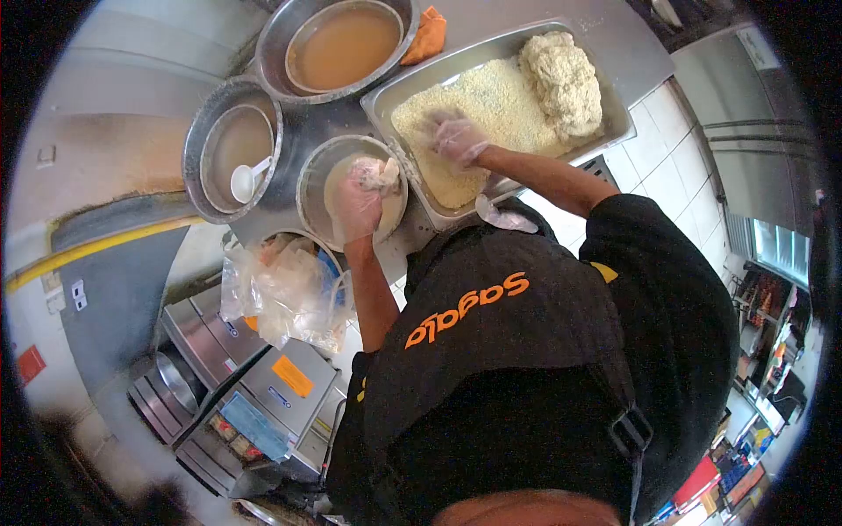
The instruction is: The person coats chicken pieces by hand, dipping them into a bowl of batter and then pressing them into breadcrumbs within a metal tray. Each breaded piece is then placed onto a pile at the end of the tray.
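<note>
My left hand (358,209), in a clear plastic glove, is closed on a pale pink piece of raw meat (375,173) held over a round metal bowl (307,206) of cloudy liquid. My gloved right hand (460,142) reaches into a large steel tray (614,138) and touches the yellowish crumbs (491,96). Its fingers are stretched out and somewhat blurred; nothing shows in them. A lumpy heap of crumb-coated pieces (561,83) fills the tray's right end.
Behind stands a large bowl of brown liquid (344,48) beside an orange cloth (425,37). At left, another bowl (203,188) holds liquid and a white scoop (244,181). Clear plastic bags (285,289) hang near my left forearm. Steel containers (285,386) stand lower left.
</note>
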`<state>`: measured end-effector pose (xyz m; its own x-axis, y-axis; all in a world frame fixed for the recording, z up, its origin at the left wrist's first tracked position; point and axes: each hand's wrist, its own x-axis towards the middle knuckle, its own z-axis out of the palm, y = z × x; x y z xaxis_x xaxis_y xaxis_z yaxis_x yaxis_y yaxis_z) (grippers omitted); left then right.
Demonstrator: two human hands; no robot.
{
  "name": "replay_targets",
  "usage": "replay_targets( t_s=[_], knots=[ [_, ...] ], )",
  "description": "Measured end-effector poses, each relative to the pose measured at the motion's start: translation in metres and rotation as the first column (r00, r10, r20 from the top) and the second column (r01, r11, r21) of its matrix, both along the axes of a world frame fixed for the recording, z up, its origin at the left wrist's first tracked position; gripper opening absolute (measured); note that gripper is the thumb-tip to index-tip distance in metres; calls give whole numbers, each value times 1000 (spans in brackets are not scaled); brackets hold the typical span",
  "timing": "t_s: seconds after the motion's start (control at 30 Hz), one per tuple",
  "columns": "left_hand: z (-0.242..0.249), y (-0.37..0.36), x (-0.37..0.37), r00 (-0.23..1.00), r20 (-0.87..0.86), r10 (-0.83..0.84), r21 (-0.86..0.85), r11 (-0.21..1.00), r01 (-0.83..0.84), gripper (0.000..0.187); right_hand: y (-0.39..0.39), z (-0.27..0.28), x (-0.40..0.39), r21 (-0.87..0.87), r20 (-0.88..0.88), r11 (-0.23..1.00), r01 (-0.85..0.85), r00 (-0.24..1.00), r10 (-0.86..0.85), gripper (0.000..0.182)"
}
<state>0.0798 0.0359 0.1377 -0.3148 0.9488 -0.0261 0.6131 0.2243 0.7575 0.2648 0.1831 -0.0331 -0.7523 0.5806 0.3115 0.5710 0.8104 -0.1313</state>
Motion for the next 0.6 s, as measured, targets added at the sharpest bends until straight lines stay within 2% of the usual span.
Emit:
replay_targets(
  t_s=[0.07,0.13,0.17,0.27,0.37,0.47,0.57,0.6],
  knots=[
    [14,5,-3,998,-49,-50,4,999,51,25,9,29,9,-43,88,989,138,987,-134,38],
    [42,12,2,988,-131,-85,41,995,91,26,19,39,25,-187,24,925,332,942,-333,36],
    [53,15,4,979,-175,-104,59,992,116,26,21,49,30,-263,1,869,419,901,-434,35],
    [58,37,7,967,-193,-165,161,967,197,27,15,83,47,-320,-29,689,651,720,-693,32],
    [39,71,9,928,-216,-305,298,884,360,29,18,70,68,-327,-151,751,574,753,-641,33],
    [35,102,28,898,-241,-367,337,837,432,27,14,77,75,-290,-121,705,647,706,-698,33],
    [-31,126,26,883,-269,-386,226,865,447,26,15,64,77,-311,-109,682,662,688,-717,35],
    [-44,121,28,842,-364,-397,229,838,495,28,14,59,77,-313,-110,701,641,709,-697,36]
  ],
)
